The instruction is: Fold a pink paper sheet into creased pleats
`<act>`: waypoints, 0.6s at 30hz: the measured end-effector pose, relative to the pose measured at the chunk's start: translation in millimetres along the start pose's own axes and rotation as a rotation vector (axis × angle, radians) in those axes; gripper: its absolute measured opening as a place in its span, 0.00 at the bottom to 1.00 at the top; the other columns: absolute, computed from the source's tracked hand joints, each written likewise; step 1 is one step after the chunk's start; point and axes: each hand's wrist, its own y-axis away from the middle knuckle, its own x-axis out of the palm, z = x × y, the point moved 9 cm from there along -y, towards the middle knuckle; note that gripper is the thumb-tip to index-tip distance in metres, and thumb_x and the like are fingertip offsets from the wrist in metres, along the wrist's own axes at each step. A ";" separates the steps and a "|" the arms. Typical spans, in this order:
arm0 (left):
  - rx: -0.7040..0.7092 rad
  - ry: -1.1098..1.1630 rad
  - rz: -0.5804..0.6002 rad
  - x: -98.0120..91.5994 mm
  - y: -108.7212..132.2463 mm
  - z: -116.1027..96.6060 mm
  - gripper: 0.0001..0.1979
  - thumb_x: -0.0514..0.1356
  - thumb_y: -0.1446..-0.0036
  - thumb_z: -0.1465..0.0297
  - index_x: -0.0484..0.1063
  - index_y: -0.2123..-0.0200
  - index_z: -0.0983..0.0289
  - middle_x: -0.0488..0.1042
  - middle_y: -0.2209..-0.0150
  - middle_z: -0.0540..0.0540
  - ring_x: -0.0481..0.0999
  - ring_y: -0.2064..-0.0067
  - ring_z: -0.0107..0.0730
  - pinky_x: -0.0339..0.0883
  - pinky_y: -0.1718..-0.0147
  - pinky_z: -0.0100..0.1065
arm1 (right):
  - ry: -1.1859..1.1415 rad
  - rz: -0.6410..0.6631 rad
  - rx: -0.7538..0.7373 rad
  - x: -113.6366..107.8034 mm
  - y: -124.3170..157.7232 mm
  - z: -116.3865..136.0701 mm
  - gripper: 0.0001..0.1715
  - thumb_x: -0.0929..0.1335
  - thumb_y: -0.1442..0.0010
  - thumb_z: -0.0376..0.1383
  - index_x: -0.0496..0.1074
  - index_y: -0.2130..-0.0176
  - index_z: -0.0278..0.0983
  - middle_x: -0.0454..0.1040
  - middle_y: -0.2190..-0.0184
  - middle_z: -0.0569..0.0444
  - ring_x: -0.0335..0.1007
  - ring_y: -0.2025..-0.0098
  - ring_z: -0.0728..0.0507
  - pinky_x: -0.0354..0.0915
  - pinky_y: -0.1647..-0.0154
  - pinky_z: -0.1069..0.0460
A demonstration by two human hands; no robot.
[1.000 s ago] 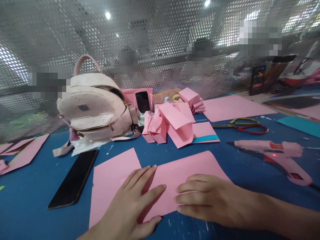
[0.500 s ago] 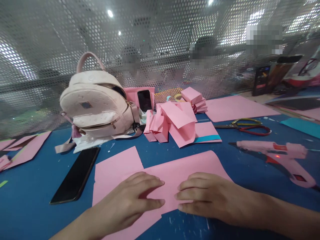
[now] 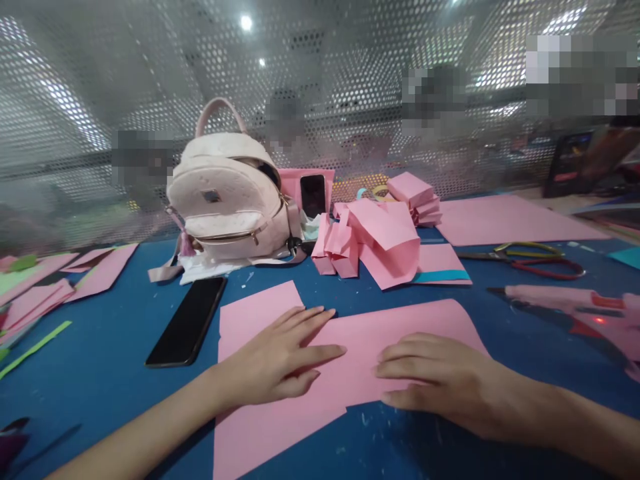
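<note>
so, where did the pink sheet (image 3: 400, 320) lie? asked the first.

flat on the blue surface (image 3: 100, 373), right in front of the person, said the second. it overlapped a second pink sheet (image 3: 260, 313), which showed at its left and past its near edge. a black phone (image 3: 187, 323) lay just beside that one, to the left.

and the hands?

both were open and palm down, gripping nothing. the left hand (image 3: 280, 360) lay with its fingers spread where the two sheets overlapped. the right hand (image 3: 440, 383) pressed on the top sheet near its front edge, fingers together and pointing left.

it looked like flattening or creasing, then. how would one have done it well?

i judged that the right hand should have anchored the sheet while the left swept outward from the middle, so that no bulge got trapped. the edges wanted lining up before any hard pressure, since a crease in paper this thin would not come out. whether a fold already ran under the palms, i could not tell.

anything to mind nearby?

the glue gun (image 3: 575, 303) lay near on the right with a red light showing. the right forearm would have done well to keep clear of it.
</note>
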 end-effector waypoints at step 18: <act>0.034 0.026 -0.024 -2.9 -0.3 -2.5 0.22 0.50 0.32 0.73 0.65 0.36 0.58 0.52 0.30 0.65 0.62 0.35 0.50 0.57 0.38 0.53 | 0.096 0.118 -0.017 13.6 1.7 2.4 0.22 0.61 0.31 0.29 0.70 0.41 0.40 0.72 0.40 0.49 0.70 0.40 0.42 0.68 0.41 0.43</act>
